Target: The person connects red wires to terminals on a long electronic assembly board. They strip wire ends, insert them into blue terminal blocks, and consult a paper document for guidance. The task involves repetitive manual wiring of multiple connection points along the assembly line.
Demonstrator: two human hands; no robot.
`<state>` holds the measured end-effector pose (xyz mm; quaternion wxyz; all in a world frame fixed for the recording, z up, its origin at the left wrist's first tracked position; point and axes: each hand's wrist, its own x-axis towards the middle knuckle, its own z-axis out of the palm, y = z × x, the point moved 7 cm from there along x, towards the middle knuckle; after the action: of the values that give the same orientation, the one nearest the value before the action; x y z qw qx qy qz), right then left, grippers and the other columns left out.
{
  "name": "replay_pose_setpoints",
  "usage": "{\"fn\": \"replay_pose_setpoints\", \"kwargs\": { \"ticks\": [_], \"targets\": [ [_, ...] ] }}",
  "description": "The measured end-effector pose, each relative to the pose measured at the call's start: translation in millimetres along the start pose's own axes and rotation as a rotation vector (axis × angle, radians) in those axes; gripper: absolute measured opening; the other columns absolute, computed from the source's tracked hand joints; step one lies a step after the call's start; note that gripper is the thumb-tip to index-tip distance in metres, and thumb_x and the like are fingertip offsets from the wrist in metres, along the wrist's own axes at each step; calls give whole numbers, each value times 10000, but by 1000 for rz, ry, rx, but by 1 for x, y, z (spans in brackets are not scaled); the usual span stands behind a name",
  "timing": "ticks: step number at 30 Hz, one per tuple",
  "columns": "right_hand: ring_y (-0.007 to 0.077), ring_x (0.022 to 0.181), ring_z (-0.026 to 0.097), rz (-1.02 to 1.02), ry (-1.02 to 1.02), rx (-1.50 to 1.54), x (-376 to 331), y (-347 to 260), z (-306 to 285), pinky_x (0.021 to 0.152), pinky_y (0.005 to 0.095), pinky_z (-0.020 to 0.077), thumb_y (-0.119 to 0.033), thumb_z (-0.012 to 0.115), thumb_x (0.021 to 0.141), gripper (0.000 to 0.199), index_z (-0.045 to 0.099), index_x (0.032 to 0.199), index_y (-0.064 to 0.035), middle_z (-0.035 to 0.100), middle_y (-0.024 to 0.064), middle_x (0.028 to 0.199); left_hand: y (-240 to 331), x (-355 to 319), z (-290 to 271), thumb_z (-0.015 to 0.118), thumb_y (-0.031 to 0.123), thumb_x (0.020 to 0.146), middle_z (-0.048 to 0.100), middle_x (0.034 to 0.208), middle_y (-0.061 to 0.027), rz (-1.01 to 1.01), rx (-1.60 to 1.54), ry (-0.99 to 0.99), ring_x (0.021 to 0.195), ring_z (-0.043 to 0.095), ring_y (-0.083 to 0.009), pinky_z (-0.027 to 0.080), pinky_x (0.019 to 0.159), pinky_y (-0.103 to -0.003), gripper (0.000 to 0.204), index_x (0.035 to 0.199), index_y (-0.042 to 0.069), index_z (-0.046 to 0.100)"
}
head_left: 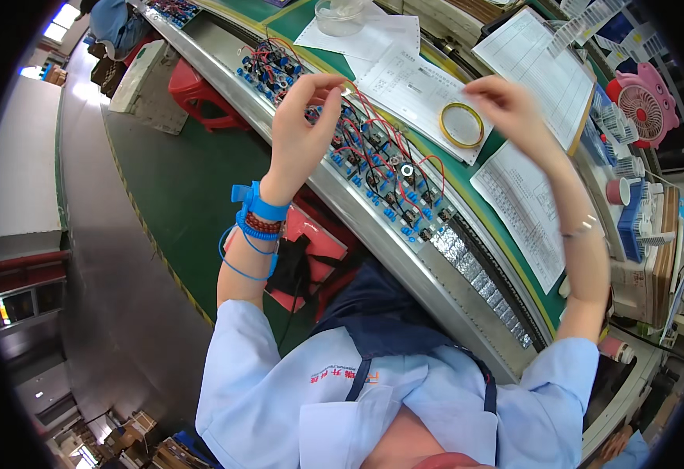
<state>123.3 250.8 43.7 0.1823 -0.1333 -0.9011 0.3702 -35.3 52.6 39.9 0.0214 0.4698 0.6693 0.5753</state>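
Note:
My left hand is raised over a row of circuit boards with blue parts and red and black wires. Its thumb and fingers curl into a pinch by the wires; what lies between the tips is too small to make out. A blue wrist strap and red beads circle that wrist. To the right, my right hand hovers over printed sheets, slightly blurred. Its fingers are drawn together, and whatever they hold is hidden. Just left of and below those fingers a roll of yellow tape lies on the sheets.
The boards sit on a metal-edged conveyor line, with silvery pieces further along it. A clear round dish stands at the back. On the right are a pink fan and blue bins. Behind the line stands a red stool.

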Motion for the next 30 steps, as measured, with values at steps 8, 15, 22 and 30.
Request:
{"fn": "replay_pose_setpoints", "kwargs": {
  "ticks": [8, 15, 22, 30],
  "targets": [
    [174, 633, 593, 147, -393, -196, 75, 33, 138, 596, 293, 461, -193, 682, 674, 181, 657, 719, -20, 633, 94, 676, -22, -31, -29, 534, 33, 818, 605, 837, -52, -104, -44, 80, 748, 561, -111, 434, 670, -234, 133, 937, 11, 590],
    [188, 626, 594, 190, -410, -240, 79, 35, 150, 596, 310, 460, -150, 666, 581, 137, 637, 649, -34, 625, 111, 658, -39, -43, -41, 516, 26, 823, 609, 848, -44, -177, -72, 72, 767, 563, -108, 431, 678, -236, 139, 942, 15, 586],
    [156, 582, 572, 192, -290, -40, 63, 35, 139, 547, 298, 452, -97, 577, 639, 178, 589, 794, -9, 584, 87, 647, -43, -51, -37, 506, 18, 822, 611, 853, -46, -184, -126, 50, 779, 569, -110, 429, 680, -233, 149, 951, 19, 581],
    [223, 612, 585, 342, -224, 112, 50, 46, 141, 573, 317, 449, -74, 544, 634, 142, 561, 762, -14, 594, 130, 658, -47, -66, -32, 500, 9, 828, 604, 883, -52, -205, -130, 20, 798, 565, -111, 428, 688, -233, 157, 968, 16, 571]
  ]
}}
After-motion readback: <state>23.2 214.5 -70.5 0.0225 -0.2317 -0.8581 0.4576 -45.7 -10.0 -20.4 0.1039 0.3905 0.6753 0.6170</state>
